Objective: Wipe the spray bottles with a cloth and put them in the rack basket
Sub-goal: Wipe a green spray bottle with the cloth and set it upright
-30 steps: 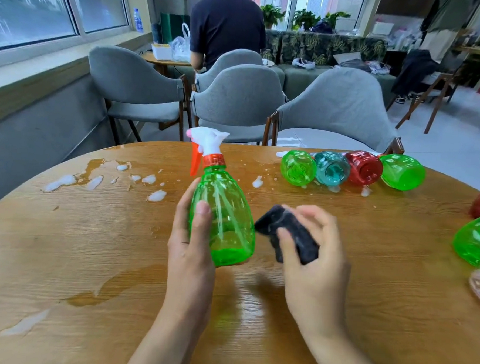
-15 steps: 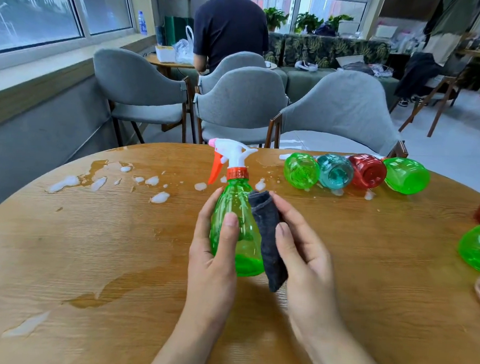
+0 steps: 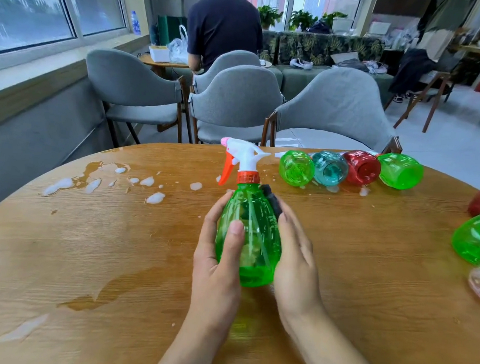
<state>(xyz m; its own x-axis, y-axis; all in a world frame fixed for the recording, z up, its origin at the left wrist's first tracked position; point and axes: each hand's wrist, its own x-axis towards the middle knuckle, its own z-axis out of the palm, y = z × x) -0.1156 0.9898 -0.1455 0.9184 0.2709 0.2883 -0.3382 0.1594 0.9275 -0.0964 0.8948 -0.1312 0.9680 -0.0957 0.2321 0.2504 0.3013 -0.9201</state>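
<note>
Green spray bottle [image 3: 248, 235] stands gripped by our left hand [image 3: 216, 267]; right hand [image 3: 296, 258] presses the dark cloth [image 3: 271, 199] flat-fingered. We should wipe round evenly.

Grey chairs [image 3: 238, 103] stand behind the wet round wooden table [image 3: 88, 257], a person [image 3: 224, 26] beyond.
</note>
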